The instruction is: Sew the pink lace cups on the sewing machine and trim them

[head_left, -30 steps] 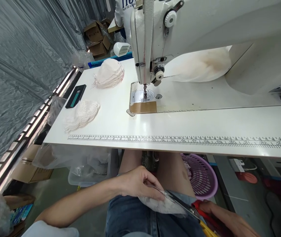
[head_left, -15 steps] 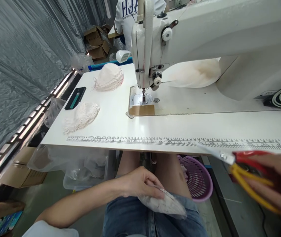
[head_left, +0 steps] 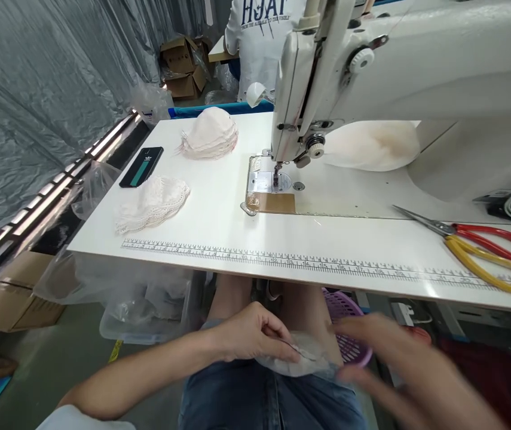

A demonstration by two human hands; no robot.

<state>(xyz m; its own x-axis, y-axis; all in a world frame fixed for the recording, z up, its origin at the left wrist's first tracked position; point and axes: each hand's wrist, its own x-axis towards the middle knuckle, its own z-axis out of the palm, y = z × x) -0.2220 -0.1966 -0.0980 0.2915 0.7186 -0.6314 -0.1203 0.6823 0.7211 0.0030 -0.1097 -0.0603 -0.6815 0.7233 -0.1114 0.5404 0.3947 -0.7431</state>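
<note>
My left hand point(head_left: 262, 339) is closed on a sheer white fabric piece point(head_left: 302, 362), pinching it between thumb and fingers above my lap. A dark line runs along the fabric near the thumb. My right hand point(head_left: 398, 364) is blurred by motion to the right of the fabric, fingers and thumb apart, with nothing seen in it. Scissors point(head_left: 452, 232) with one red and one yellow handle lie on the right side of the white table point(head_left: 219, 218), blades pointing left.
A sewing machine point(head_left: 322, 77) stands on the table. At left lie a pile of white fabric pieces point(head_left: 210, 134), a lace-edged piece point(head_left: 154, 203) and a phone point(head_left: 142, 167). A purple basket point(head_left: 349, 316) sits below. Another person point(head_left: 262, 48) is behind the machine.
My right hand has let go of the scissors, which now lie on the table, and has moved left toward the fabric. My left hand keeps its hold. The view has shifted slightly.
</note>
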